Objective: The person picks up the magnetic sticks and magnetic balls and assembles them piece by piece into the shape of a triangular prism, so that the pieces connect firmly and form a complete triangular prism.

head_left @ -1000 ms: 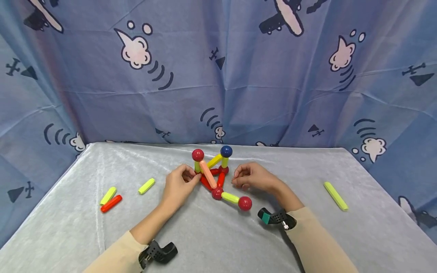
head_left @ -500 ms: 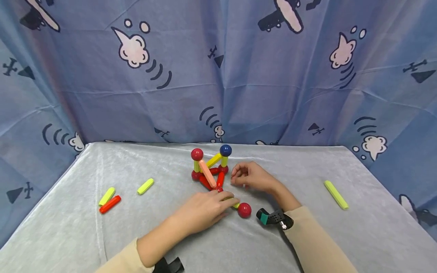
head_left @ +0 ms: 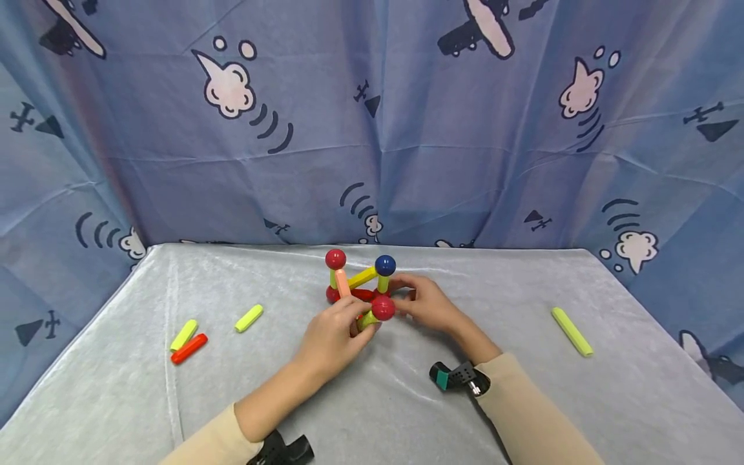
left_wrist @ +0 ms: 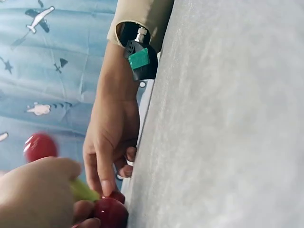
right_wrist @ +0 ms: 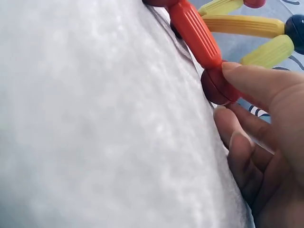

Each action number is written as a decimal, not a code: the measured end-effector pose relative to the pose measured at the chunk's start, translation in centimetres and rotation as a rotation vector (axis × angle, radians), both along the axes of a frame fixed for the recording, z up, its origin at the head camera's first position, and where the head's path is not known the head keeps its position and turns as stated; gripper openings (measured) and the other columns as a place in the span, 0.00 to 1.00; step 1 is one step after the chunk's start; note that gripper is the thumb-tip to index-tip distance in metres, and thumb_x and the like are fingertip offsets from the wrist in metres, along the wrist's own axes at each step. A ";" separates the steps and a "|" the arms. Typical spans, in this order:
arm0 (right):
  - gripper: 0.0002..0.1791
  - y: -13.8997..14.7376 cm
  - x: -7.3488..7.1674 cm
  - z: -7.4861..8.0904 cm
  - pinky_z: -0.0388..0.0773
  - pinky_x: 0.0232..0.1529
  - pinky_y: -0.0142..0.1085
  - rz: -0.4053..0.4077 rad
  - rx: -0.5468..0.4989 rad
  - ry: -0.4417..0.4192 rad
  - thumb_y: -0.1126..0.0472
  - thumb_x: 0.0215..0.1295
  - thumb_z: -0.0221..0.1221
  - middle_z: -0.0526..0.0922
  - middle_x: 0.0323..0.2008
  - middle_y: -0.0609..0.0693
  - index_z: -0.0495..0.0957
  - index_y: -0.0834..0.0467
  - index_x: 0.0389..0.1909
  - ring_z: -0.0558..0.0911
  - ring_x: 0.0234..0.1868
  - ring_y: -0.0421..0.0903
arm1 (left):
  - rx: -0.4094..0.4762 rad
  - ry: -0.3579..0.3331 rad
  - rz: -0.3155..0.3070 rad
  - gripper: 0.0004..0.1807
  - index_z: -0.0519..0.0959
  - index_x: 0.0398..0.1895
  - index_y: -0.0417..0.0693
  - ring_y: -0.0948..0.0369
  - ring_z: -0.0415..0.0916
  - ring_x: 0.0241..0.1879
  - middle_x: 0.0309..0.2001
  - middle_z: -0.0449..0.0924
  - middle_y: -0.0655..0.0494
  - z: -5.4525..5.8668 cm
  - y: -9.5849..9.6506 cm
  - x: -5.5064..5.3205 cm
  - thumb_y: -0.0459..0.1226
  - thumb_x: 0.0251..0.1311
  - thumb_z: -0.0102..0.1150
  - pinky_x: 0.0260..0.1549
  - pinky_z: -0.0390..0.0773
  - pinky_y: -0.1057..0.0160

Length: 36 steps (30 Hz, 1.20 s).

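Observation:
A magnetic stick-and-ball frame stands mid-table in the head view. My left hand (head_left: 328,339) pinches its yellow-green rod (head_left: 367,320), which tilts upward with a red ball (head_left: 383,308) on its end. Another red ball (left_wrist: 110,213) is at the rod's lower end in the left wrist view. With thumb and fingers, my right hand (head_left: 427,305) grips the red base ball (right_wrist: 216,86), where a red rod (right_wrist: 197,35) joins. Above that corner is a blue ball (head_left: 385,265), linked by a yellow rod (head_left: 363,278). A peach rod (head_left: 341,283) slants down from the upper-left red ball (head_left: 335,259).
Loose on the grey cloth to the left lie a short yellow-green rod (head_left: 248,318), a second yellow-green rod (head_left: 184,334) and a red rod (head_left: 189,349). A longer yellow-green rod (head_left: 572,331) lies at right. A patterned blue curtain (head_left: 302,129) hangs behind the table.
My left hand has left the frame's left corner, taken hold of the front yellow-green rod and swung its ball end up. My right hand has moved slightly left onto the base ball.

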State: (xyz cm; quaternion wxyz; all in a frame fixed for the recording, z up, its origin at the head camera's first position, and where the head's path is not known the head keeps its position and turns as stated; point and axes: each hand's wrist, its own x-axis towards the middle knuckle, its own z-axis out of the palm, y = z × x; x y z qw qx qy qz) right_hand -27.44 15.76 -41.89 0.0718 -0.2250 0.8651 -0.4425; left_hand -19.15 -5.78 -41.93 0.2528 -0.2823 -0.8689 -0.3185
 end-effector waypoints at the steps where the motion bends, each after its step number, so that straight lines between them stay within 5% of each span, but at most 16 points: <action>1: 0.23 -0.1 0.0 0.0 0.77 0.24 0.33 0.001 0.002 0.020 0.60 0.65 0.67 0.85 0.53 0.59 0.79 0.57 0.61 0.78 0.25 0.43 | 0.058 -0.016 0.028 0.11 0.86 0.42 0.48 0.67 0.71 0.24 0.31 0.80 0.60 0.0 0.0 -0.1 0.36 0.55 0.74 0.24 0.71 0.75; 7: 0.18 -0.7 0.1 -0.1 0.77 0.24 0.31 -0.016 0.031 0.110 0.58 0.61 0.70 0.88 0.47 0.58 0.84 0.55 0.52 0.77 0.22 0.40 | 0.249 -0.130 0.100 0.10 0.83 0.39 0.44 0.64 0.70 0.24 0.27 0.74 0.55 -0.1 -0.3 -0.3 0.33 0.55 0.73 0.24 0.71 0.72; 23: 0.17 -0.5 0.2 0.0 0.75 0.30 0.32 -0.099 0.068 0.086 0.55 0.58 0.71 0.87 0.43 0.55 0.82 0.59 0.45 0.78 0.29 0.42 | 0.480 -0.376 0.207 0.14 0.82 0.45 0.44 0.62 0.75 0.26 0.37 0.81 0.50 -0.5 -0.9 -1.4 0.36 0.57 0.73 0.25 0.75 0.72; 30: 0.17 -0.3 0.1 -0.2 0.76 0.31 0.33 -0.108 0.080 0.077 0.54 0.58 0.71 0.87 0.43 0.54 0.82 0.58 0.45 0.77 0.29 0.42 | 0.442 -0.370 0.297 0.11 0.82 0.38 0.47 0.60 0.79 0.34 0.36 0.83 0.53 -0.7 -1.1 -1.7 0.43 0.59 0.71 0.32 0.78 0.67; 36: 0.18 -0.3 0.2 -0.2 0.76 0.31 0.33 -0.110 0.083 0.084 0.53 0.58 0.72 0.87 0.42 0.53 0.82 0.57 0.45 0.77 0.28 0.42 | 0.404 -0.383 0.301 0.14 0.82 0.40 0.47 0.59 0.83 0.38 0.37 0.85 0.53 -0.8 -1.3 -1.7 0.41 0.55 0.75 0.37 0.81 0.64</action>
